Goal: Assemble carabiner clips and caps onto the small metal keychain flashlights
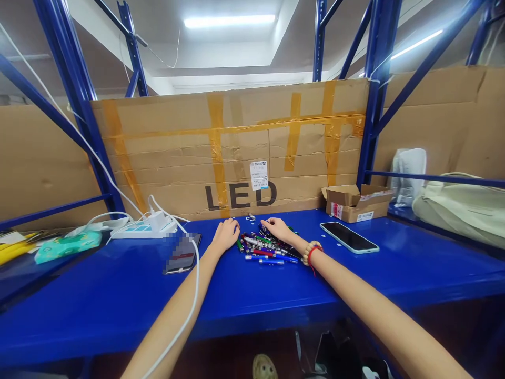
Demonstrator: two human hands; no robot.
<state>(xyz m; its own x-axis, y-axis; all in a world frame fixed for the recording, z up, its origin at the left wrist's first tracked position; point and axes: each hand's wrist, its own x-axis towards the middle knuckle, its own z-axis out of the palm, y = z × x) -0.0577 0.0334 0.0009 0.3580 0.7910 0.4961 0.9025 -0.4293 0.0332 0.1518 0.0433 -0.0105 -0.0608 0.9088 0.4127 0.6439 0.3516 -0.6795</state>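
Observation:
A heap of small shiny pen-shaped metal tubes (263,243), in blue, red, green, silver and dark colours, lies on the blue tabletop. My left hand (226,235) rests palm down at the heap's left side, fingers loosely bent and apart from the tubes as far as I can see. Over the back right of the heap is my right hand (277,229), its fingers drawn together at the tubes' far edge; what they pinch is too small to make out. Just beyond the heap sits a small metal ring-like piece (250,217).
A phone (349,237) lies right of the heap, before an open cardboard box (357,204). Left are a dark phone (183,253) and a power strip (142,229). A white cable (197,279) hangs across my left forearm. Cardboard (177,173) walls the back; blue posts (373,105) flank it.

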